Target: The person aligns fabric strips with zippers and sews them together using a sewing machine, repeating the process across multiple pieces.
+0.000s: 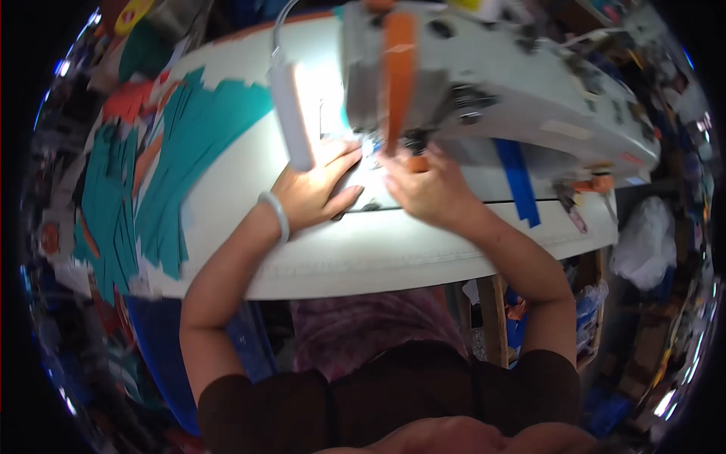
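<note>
A white sewing machine (529, 83) with an orange part at its head stands on a white table (325, 265). My left hand (318, 185) lies on the table left of the needle area, fingers spread, a pale bangle on its wrist. Close to the right side of the needle area is my right hand (431, 185), its fingers bent near the orange piece under the machine head. Whether it pinches something is hidden by glare and blur. A small blue bit (372, 148) shows between the hands. The lamp (291, 113) shines beside my left hand.
Teal fabric strips (200, 125) lie in piles on the table's left side, with some orange pieces (128, 102). A blue strip (518, 181) hangs over the machine bed at right. Small scissors (573, 216) and a clear plastic bag (646, 242) are further right.
</note>
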Available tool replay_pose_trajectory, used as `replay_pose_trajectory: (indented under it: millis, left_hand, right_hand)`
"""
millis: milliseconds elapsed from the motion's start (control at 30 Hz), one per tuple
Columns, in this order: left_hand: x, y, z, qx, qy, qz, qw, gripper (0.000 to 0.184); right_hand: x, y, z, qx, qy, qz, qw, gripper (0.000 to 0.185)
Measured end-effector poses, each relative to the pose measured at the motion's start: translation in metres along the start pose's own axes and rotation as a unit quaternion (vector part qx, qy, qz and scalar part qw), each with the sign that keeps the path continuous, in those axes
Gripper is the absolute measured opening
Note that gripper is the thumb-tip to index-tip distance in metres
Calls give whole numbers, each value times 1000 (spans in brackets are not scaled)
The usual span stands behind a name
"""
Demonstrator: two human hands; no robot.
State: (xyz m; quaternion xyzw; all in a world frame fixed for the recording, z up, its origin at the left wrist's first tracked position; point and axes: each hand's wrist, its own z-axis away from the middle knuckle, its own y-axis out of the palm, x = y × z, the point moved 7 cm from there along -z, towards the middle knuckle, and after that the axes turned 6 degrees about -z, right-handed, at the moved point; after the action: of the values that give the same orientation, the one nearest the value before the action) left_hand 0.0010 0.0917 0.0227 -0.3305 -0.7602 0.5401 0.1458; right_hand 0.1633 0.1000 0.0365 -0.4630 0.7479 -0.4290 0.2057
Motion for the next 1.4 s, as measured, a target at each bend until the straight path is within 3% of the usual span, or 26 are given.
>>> replay_pose_trajectory:
  millis: [67, 167, 200, 233, 267, 400, 433, 500, 600, 667, 767, 833, 933, 1033, 1200, 1400]
  left_hand:
    - [2, 1, 1, 26, -41, 31, 998, 49]
    - [13, 8, 1, 44, -33, 96, 994, 44]
    - [22, 8, 5, 3, -20, 128, 992, 40]
    - [27, 2, 1, 22, -79, 123, 989, 36]
    - [23, 25, -29, 21, -28, 142, 989, 36]
    - [174, 73, -1, -97, -132, 29, 986, 25]
    - [156, 60, -11, -97, -116, 33, 988, 25]
    - [91, 38, -30, 46, -26, -128, 990, 36]
    - [60, 59, -81, 40, 32, -104, 993, 36]
    - [32, 74, -111, 43, 74, -85, 993, 36]
    - [-13, 89, -153, 42, 133, -61, 988, 37]
    - [-49, 96, -185, 34, 173, -45, 983, 37]
    - [-100, 108, -222, 26, 224, -23, 974, 37]
    - [-133, 111, -240, 20, 250, -8, 968, 37]
    - [-168, 108, -252, 8, 278, 12, 960, 38]
    - [-206, 98, -253, -11, 310, 42, 950, 39]
  right_hand:
    - [-6, 11, 4, 14, 32, -21, 999, 12]
    - [-12, 14, 13, -78, 50, -154, 984, 10]
    - [-7, 16, 13, -114, 7, -92, 989, 9]
    - [-1, 13, 13, -60, -32, -35, 997, 7]
    - [-4, 12, 14, -60, -18, -14, 998, 7]
    - [-4, 20, 15, -90, -3, -9, 996, 9]
    - [-6, 21, 14, -94, 7, 3, 995, 9]
    - [-3, 27, 15, -56, -47, 30, 997, 10]
    - [1, 18, 21, -61, -20, 28, 998, 13]
    - [19, 10, 32, 11, -29, 8, 999, 14]
    - [35, -6, 73, -21, 23, -8, 999, 18]
    - [41, -31, 100, -160, 58, -26, 985, 22]
    - [43, -28, 112, -191, 88, -6, 978, 22]
    - [44, -33, 119, -219, 99, -3, 971, 21]
    - [48, -31, 114, -78, 157, 12, 984, 20]
    - [72, -50, 134, -187, 202, -3, 961, 16]
